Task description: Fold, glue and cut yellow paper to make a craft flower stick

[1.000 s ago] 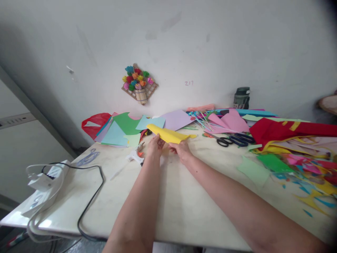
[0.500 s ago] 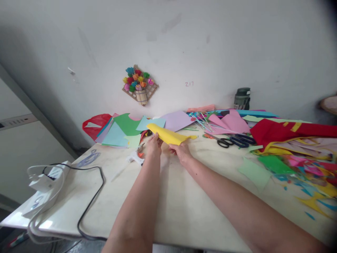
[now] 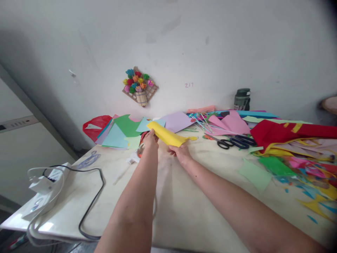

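Yellow paper (image 3: 166, 135) is apparently pinched between left hand (image 3: 151, 138) and right hand (image 3: 181, 152), both forearms reaching forward.

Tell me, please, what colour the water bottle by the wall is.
Dark green bottle, seen best in the head view.

The person's left hand (image 3: 151, 138) and right hand (image 3: 181, 153) are bare, with narrow wrists that widen into long, bare forearms (image 3: 231, 196), the right one bearing a small, dark spot (image 3: 196, 176) near the wrist.
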`<action>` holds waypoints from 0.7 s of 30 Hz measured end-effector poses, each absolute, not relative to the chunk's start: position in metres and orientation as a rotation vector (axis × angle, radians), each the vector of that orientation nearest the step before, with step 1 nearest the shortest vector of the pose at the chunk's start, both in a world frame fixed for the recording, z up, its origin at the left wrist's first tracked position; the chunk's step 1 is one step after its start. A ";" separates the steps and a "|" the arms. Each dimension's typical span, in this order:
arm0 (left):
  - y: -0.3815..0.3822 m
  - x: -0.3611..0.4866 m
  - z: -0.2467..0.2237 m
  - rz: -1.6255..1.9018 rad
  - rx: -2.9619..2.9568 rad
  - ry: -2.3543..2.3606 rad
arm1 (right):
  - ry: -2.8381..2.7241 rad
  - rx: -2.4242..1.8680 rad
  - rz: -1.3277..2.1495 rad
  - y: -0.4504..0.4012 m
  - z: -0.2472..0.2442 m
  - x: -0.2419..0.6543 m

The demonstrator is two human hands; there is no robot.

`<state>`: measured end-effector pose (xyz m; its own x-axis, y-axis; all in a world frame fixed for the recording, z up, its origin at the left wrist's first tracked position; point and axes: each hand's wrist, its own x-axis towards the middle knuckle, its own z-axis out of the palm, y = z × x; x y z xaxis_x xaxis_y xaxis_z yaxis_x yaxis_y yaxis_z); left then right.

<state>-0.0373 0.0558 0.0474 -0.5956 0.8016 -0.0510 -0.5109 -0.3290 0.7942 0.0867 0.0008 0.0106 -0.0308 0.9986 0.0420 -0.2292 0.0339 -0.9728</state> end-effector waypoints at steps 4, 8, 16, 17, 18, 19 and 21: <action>0.066 -0.055 0.062 2.027 0.422 1.050 | -1.090 -0.993 1.329 0.000 0.013 0.088; 0.068 -0.059 0.069 1.989 0.425 1.085 | -1.090 -0.969 1.323 0.002 0.009 0.088; 0.032 -0.002 0.043 1.762 0.640 1.106 | -1.043 -0.925 1.313 0.010 0.006 0.088; 0.028 0.003 0.039 1.760 0.670 1.118 | -1.044 -0.915 1.317 0.010 0.007 0.088; 0.025 0.008 0.035 1.777 0.706 1.126 | -1.045 -0.904 1.323 0.010 0.007 0.089; 0.023 0.010 0.032 1.793 0.736 1.126 | -1.041 -0.893 1.335 0.010 0.008 0.090; 0.024 0.012 0.026 1.831 0.769 1.131 | -1.025 -0.870 1.378 0.010 0.007 0.090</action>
<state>0.0121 0.0236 0.0262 -0.4681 0.8807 0.0729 -0.3293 -0.2504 0.9104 0.0904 0.0104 0.0075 -0.0720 0.9954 0.0636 -0.3467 0.0348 -0.9373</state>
